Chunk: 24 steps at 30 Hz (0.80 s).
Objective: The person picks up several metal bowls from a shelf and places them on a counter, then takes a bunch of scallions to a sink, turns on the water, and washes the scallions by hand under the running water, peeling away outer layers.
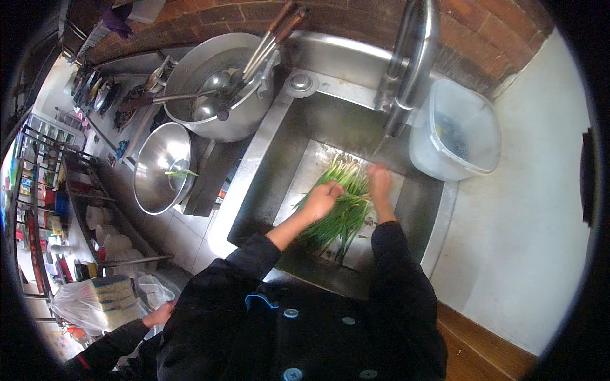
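A large bunch of green onions (pixel 329 221) lies on a pale board (pixel 305 166) in a stainless steel sink (pixel 257 190), pale root ends towards the faucet (pixel 410 85). My left hand (pixel 325 200) is closed on part of the bunch, around the stalks. To its right, my right hand (pixel 380 183) is blurred at the bunch's right edge, below the spout; whether its fingers hold anything cannot be told. A thin stream of water seems to leave the spout.
Left of the sink stand a large aluminium pot (pixel 219 126) with ladles in it and a steel bowl (pixel 157 152) with a green piece inside. A white plastic tub (pixel 429 152) sits at the right. Another person's hand (pixel 159 314) is by plastic bags at lower left.
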Each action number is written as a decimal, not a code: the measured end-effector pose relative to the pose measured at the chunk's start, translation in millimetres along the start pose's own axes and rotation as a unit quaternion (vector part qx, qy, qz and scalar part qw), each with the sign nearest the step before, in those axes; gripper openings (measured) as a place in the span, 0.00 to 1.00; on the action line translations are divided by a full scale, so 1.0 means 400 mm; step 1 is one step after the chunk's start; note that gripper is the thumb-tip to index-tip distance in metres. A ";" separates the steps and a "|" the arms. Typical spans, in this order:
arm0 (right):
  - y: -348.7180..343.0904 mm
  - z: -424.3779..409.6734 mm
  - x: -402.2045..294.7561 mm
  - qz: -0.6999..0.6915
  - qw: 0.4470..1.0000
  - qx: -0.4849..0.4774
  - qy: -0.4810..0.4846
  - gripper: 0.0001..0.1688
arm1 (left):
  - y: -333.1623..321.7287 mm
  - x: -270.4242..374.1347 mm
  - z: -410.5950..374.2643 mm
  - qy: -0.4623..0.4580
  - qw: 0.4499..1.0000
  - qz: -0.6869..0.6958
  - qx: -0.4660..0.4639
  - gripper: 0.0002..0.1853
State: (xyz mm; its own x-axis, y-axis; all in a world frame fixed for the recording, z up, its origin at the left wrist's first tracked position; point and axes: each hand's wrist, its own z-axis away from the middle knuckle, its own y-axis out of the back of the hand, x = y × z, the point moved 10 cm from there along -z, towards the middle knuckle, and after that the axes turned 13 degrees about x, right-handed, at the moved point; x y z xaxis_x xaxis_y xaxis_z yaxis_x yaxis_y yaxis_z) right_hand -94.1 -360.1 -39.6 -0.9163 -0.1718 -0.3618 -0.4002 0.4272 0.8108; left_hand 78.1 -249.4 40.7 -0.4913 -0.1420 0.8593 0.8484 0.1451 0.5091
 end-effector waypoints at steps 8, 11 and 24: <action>-0.022 0.072 -0.059 -0.147 0.954 -0.255 0.064 0.08 | -0.046 -0.151 -0.001 0.165 0.966 0.169 -0.102 0.14; -0.062 0.085 0.001 -0.435 0.851 -0.244 -0.165 0.10 | -0.172 -0.123 -0.047 0.175 0.941 0.252 -0.140 0.11; 0.038 0.033 -0.083 -0.584 0.690 -0.238 -0.355 0.11 | -0.197 -0.168 -0.171 0.167 0.951 0.246 -0.080 0.08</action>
State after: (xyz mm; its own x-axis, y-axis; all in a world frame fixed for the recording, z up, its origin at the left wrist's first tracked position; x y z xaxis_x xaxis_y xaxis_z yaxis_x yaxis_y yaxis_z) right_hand -69.5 -336.2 -21.5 0.2061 0.3988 -0.8936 -0.9741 -0.0032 -0.2261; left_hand 58.0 -318.1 -60.6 0.0402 -0.4020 0.9148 0.9919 0.1267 0.0120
